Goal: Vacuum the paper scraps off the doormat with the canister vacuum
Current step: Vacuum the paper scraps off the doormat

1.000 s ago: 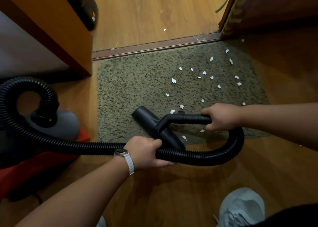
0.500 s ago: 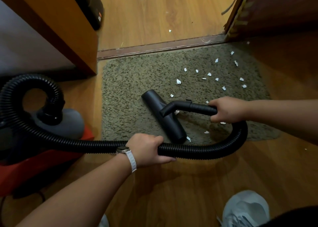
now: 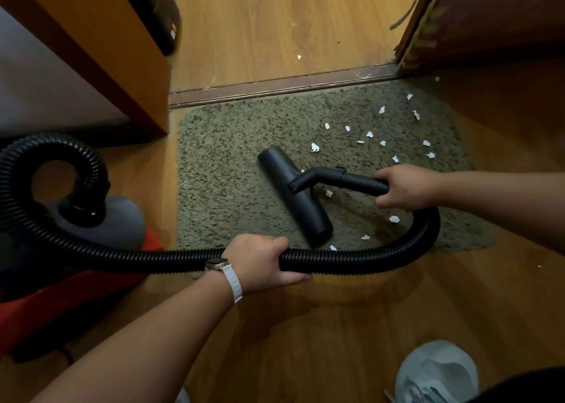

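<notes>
black floor nozzle [image 3: 295, 196] lies flat on the olive shaggy doormat [image 3: 223, 170], near the mat's middle, long axis running diagonal from upper left to lower right. right hand [image 3: 405, 185] is wrapped tight round the rigid black handle tube [image 3: 356, 181] that joins the nozzle. left hand [image 3: 260, 263] is clenched round the ribbed black hose [image 3: 351, 260] near the mat's front edge, white-strap watch [image 3: 227, 272] on that wrist. hose loops from the right hand, past the left, over to the grey and red canister vacuum [image 3: 122, 222] sitting on the wood floor [image 3: 336, 326] left of the mat. white paper scraps [image 3: 370, 134] scattered mostly on the mat's right half, a few just beside the nozzle and near the hose, a couple past the threshold strip [image 3: 275, 86]. grey shoe [image 3: 437, 372] at bottom right
</notes>
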